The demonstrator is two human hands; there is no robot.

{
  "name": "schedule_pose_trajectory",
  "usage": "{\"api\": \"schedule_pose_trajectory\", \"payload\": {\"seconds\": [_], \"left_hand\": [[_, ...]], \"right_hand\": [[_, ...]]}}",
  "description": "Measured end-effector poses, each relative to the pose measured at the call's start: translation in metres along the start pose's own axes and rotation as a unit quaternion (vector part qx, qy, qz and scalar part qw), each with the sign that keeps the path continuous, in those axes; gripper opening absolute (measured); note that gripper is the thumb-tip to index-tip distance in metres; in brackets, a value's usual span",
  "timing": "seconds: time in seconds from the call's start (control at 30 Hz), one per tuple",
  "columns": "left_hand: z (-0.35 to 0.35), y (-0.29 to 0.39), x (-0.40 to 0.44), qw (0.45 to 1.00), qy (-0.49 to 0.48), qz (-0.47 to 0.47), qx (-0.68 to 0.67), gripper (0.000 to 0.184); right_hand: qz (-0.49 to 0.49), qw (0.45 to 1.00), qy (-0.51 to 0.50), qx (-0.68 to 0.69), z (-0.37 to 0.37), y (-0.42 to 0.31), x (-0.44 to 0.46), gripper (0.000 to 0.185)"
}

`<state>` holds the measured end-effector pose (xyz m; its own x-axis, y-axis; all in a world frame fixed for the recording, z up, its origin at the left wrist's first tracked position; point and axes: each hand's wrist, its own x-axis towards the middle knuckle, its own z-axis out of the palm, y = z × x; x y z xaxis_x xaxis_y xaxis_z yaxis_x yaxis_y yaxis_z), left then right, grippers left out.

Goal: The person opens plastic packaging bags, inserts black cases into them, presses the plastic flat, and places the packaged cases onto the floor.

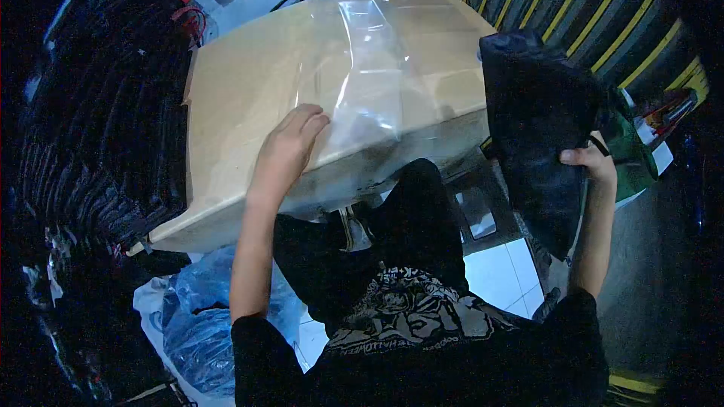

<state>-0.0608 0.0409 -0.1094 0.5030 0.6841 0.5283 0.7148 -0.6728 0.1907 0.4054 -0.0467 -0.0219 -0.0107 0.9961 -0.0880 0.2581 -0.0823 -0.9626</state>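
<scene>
My left hand [290,143] lies on the light brown tabletop, at the left edge of a clear plastic bag [366,83]. Its fingers are loosely bent, and nothing shows gripped in them. The bag is spread flat across the middle of the table, with its far end crumpled past the back edge. Off the table's right side, my right hand [592,162] grips a folded black garment [532,120], thumb on top and fingers hidden beneath. The garment hangs beside the table's right corner.
A tall stack of dark folded cloth [105,113] stands left of the table [234,98]. Striped black-and-yellow stacked material [566,7] is at the back right. A blue plastic bag [200,324] lies on the floor at lower left. Green material [633,154] sits beyond my right hand.
</scene>
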Motion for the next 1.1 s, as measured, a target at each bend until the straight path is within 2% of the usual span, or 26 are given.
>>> {"api": "schedule_pose_trajectory", "payload": {"seconds": [0.07, 0.2, 0.27, 0.3, 0.4, 0.43, 0.53, 0.57, 0.63, 0.73, 0.77, 0.83, 0.87, 0.9, 0.93, 1.0, 1.03, 1.1], "left_hand": [[-0.017, 0.003, 0.005, 0.986, -0.012, 0.048, 0.158, 0.051], [-0.007, -0.020, -0.015, 0.987, -0.029, -0.147, -0.064, 0.082], [-0.004, -0.024, -0.023, 0.944, -0.044, -0.243, -0.218, 0.092], [-0.003, -0.027, -0.024, 0.925, -0.051, -0.291, -0.237, 0.095], [0.001, -0.036, -0.033, 0.938, -0.056, -0.252, -0.232, 0.095], [0.005, -0.033, -0.035, 0.926, -0.017, -0.251, -0.281, 0.084], [0.009, -0.030, -0.034, 0.921, 0.014, -0.282, -0.271, 0.063], [0.010, -0.024, -0.031, 0.924, 0.055, -0.264, -0.270, 0.044], [0.007, -0.011, -0.023, 0.950, 0.071, -0.227, -0.201, 0.040], [0.012, -0.005, -0.014, 0.964, 0.101, -0.205, -0.136, 0.031], [0.014, -0.004, -0.011, 0.971, 0.118, -0.185, -0.095, 0.031], [0.017, 0.006, -0.004, 0.976, 0.146, -0.163, -0.018, 0.030], [0.018, 0.007, -0.003, 0.971, 0.155, -0.177, -0.034, 0.030], [0.019, 0.007, -0.002, 0.967, 0.163, -0.191, -0.049, 0.030], [0.021, 0.008, -0.001, 0.962, 0.170, -0.205, -0.064, 0.030], [0.024, 0.012, 0.004, 0.962, 0.194, -0.189, -0.015, 0.028], [0.026, 0.014, 0.007, 0.961, 0.208, -0.181, -0.007, 0.026], [0.032, 0.014, 0.012, 0.958, 0.233, -0.160, 0.047, 0.019]], "right_hand": [[-0.037, 0.999, -0.002, -0.005, 0.009, 0.001, 0.004, 0.074], [-0.071, 0.997, -0.014, -0.009, 0.011, 0.013, 0.011, 0.073], [-0.050, 0.998, -0.022, 0.014, 0.006, 0.025, 0.016, 0.077], [-0.054, 0.998, -0.009, 0.029, 0.016, 0.022, 0.015, 0.079], [-0.051, 0.999, -0.010, 0.004, 0.019, 0.025, 0.020, 0.082], [-0.048, 0.999, -0.016, -0.016, 0.017, 0.027, 0.022, 0.084], [-0.003, 1.000, -0.008, -0.020, 0.022, 0.029, 0.021, 0.084], [-0.012, 1.000, -0.019, -0.010, 0.030, 0.027, 0.021, 0.084], [-0.031, 0.999, -0.038, 0.008, 0.044, 0.019, 0.019, 0.083], [-0.034, 0.983, -0.121, -0.134, 0.041, 0.017, 0.023, 0.082], [0.007, 0.985, -0.101, -0.141, 0.043, 0.016, 0.018, 0.083], [-0.012, 0.978, -0.157, -0.134, 0.040, 0.017, 0.020, 0.083], [-0.023, 0.974, -0.185, -0.129, 0.041, 0.018, 0.021, 0.083], [0.005, 0.982, -0.167, -0.091, 0.044, 0.021, 0.019, 0.084], [-0.007, 0.978, -0.175, -0.110, 0.044, 0.025, 0.019, 0.084], [-0.032, 0.970, -0.189, -0.148, 0.044, 0.032, 0.021, 0.085], [-0.005, 0.974, -0.200, -0.110, 0.047, 0.035, 0.020, 0.089], [-0.009, 0.968, -0.231, -0.100, 0.047, 0.040, 0.020, 0.091]]}}
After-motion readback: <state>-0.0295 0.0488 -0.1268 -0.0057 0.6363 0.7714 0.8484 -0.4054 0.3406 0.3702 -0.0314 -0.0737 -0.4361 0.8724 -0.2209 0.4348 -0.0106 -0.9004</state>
